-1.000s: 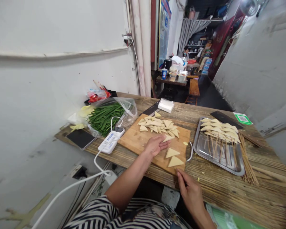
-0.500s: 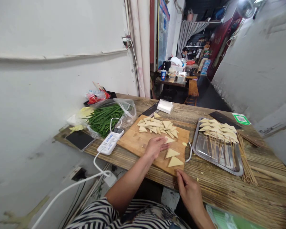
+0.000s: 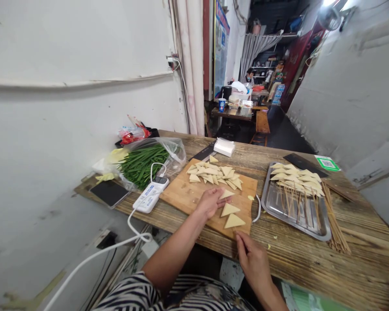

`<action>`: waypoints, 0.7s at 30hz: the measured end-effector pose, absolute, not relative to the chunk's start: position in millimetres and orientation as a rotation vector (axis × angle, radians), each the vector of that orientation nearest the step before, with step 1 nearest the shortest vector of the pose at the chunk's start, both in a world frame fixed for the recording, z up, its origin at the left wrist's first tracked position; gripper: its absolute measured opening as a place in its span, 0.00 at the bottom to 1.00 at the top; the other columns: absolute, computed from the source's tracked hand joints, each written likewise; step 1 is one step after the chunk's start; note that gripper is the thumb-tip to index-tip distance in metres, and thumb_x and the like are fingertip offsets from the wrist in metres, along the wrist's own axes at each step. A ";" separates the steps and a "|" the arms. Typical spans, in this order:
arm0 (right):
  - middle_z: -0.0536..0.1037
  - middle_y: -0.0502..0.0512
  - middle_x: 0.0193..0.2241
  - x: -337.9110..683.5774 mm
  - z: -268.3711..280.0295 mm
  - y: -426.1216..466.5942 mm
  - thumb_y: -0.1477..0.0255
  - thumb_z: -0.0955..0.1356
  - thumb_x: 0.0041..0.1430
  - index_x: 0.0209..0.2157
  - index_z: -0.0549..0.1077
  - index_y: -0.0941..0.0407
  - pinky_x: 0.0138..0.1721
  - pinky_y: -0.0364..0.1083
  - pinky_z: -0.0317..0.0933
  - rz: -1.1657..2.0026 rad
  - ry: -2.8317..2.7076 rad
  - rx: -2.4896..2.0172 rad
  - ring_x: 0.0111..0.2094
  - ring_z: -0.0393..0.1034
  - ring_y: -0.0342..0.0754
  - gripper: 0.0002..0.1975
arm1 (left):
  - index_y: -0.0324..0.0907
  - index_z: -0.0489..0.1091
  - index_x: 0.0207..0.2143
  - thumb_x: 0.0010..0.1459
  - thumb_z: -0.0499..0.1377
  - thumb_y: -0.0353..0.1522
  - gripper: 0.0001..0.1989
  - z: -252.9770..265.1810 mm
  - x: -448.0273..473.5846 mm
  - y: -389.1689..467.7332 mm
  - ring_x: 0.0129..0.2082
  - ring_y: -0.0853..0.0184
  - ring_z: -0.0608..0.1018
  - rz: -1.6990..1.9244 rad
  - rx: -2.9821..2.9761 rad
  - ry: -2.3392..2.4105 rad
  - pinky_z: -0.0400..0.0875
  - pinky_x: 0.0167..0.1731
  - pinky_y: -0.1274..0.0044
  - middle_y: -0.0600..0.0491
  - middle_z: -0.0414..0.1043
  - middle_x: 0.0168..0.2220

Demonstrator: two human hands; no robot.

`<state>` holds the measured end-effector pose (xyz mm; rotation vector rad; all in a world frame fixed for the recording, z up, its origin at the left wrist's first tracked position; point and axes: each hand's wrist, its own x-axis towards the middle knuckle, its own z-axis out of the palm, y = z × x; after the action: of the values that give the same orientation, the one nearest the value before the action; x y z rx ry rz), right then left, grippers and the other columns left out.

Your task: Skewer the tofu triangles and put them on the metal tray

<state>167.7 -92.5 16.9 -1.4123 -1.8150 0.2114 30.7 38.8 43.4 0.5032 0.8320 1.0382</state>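
My left hand (image 3: 210,203) pinches a pale yellow triangular slice (image 3: 226,194), which looks like tofu, above the wooden cutting board (image 3: 178,192). Two more slices (image 3: 234,221) lie in line below it, toward me. At the board's near edge, my right hand (image 3: 254,259) is closed on the end of a thin bamboo skewer (image 3: 235,232), mostly hidden by the slices and fingers. Behind my left hand a loose pile of such triangles (image 3: 215,173) covers the board's far part. To the right, a metal tray (image 3: 268,206) holds several loaded skewers (image 3: 296,177).
Loose bamboo sticks (image 3: 336,226) lie against the tray's right side. A bag of green chives (image 3: 144,162), a white power strip (image 3: 151,194) and a dark tablet (image 3: 108,193) are at left. Behind the board are a knife (image 3: 205,151) and a tissue pack (image 3: 224,147).
The slices near me and my right hand have shifted slightly left. My left hand keeps its pinch on the top slice, and the pile stays as it was.
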 end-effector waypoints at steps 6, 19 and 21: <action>0.78 0.58 0.31 165.5 17.4 -91.2 0.70 0.56 0.61 0.36 0.74 0.59 0.29 0.42 0.68 0.172 -1.821 -1.415 0.29 0.74 0.47 0.17 | 0.35 0.65 0.28 0.46 0.62 0.28 0.08 43.2 29.2 37.1 0.34 0.62 0.77 1.009 0.503 0.804 0.72 0.34 0.75 0.44 0.73 0.31; 0.78 0.59 0.31 161.8 16.1 -90.7 0.69 0.56 0.62 0.36 0.74 0.60 0.28 0.43 0.69 0.138 -1.825 -1.435 0.28 0.74 0.48 0.18 | 0.34 0.66 0.27 0.45 0.63 0.27 0.08 44.5 29.3 34.0 0.35 0.61 0.76 1.001 0.486 0.812 0.72 0.33 0.75 0.44 0.73 0.32; 0.78 0.59 0.31 161.7 14.6 -90.7 0.69 0.56 0.62 0.36 0.74 0.60 0.29 0.43 0.69 0.133 -1.823 -1.441 0.29 0.74 0.48 0.18 | 0.34 0.66 0.26 0.45 0.62 0.27 0.07 45.2 30.2 33.2 0.35 0.61 0.76 1.001 0.484 0.813 0.72 0.33 0.75 0.44 0.73 0.32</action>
<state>161.7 -90.7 14.6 -1.4406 -1.8227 0.1330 30.2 33.2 45.2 0.4838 0.8132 1.0012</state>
